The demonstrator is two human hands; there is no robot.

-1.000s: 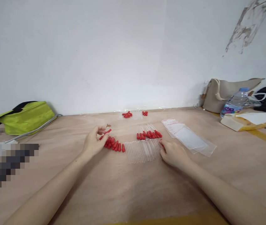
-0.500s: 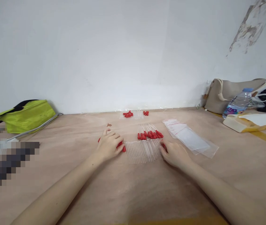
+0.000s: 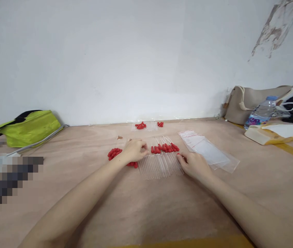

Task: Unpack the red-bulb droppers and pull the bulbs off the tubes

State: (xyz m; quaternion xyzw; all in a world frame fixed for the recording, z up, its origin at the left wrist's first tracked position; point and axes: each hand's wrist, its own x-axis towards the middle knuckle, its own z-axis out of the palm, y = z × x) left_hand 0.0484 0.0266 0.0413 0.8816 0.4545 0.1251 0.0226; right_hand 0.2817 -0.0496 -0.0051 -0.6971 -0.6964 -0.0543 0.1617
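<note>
Clear thin tubes lie side by side in a row before me. Beyond them, several tubes with red rubber bulbs on their near ends lie in a second row. My left hand hovers over the left end of the tubes, thumb and fingers curled together; what they hold, if anything, is hidden. Partly under that forearm is a pile of loose red bulbs. At the right end of the row, my right hand is closed, with a bit of a red rubber bulb showing at its fingertips.
Flat clear zip bags lie to the right. Near the wall are more red bulbs and tubes on plastic. A water bottle, a beige bag and a tissue pack stand far right; a lime-green bag lies left.
My left hand has moved right, from the loose red bulbs to the left end of the tubes, uncovering the pile. My right hand has shifted only slightly, up and to the right.
</note>
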